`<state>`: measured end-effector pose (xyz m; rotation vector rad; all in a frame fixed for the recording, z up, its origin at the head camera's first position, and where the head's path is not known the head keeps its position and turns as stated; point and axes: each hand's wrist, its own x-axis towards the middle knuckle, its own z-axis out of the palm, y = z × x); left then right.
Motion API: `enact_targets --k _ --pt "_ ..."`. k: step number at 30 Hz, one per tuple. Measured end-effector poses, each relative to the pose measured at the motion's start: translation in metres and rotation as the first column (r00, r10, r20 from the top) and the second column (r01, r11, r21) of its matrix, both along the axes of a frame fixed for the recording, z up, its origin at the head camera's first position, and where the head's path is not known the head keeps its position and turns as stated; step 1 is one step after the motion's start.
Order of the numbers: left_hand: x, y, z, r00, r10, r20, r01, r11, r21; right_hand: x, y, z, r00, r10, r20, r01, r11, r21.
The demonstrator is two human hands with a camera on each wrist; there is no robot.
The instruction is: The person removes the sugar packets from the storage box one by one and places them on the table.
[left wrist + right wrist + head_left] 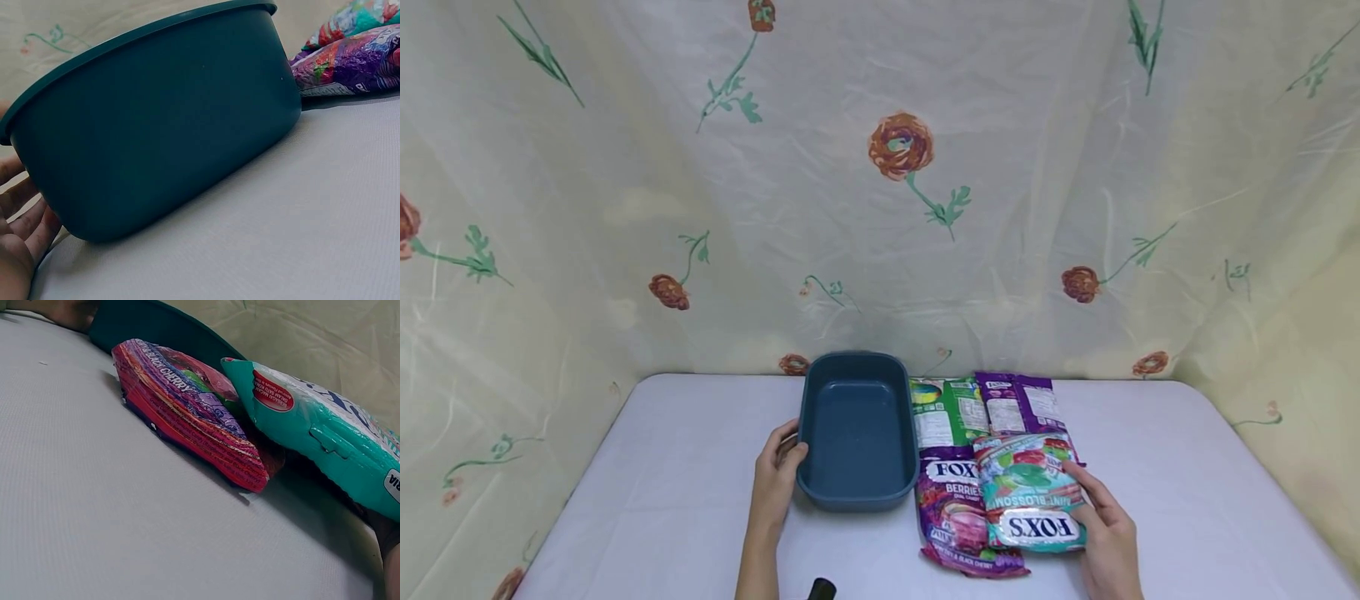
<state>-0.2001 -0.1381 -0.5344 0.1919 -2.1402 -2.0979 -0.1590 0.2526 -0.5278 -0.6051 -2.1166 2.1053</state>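
Note:
A dark blue plastic basin (857, 442) stands on the white table, with nothing inside it. My left hand (780, 467) touches its left side, thumb tip at the rim and fingers (22, 197) laid along the outer wall. On the right, my right hand (1107, 521) grips the right edge of a turquoise Fox's Mint Blossom candy bag (1030, 492). That bag overlaps a purple Fox's Berries bag (951, 508), whose red and purple end (187, 419) shows in the right wrist view. Most of the right hand is hidden behind the turquoise bag there.
A green candy bag (951, 412) and another purple Fox's bag (1018, 404) lie behind, back labels up. The basin's right side is close beside the bags. A black object (822, 588) shows at the front edge. Flowered curtain (1000, 208) hangs behind the table (662, 500).

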Motion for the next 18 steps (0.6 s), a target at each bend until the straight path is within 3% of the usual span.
enact_targets --k 18 --pt "-0.001 -0.001 -0.001 1.000 -0.010 -0.015 0.010 1.000 -0.002 0.002 0.013 -0.002 0.996 -0.061 0.062 0.058 0.997 0.053"
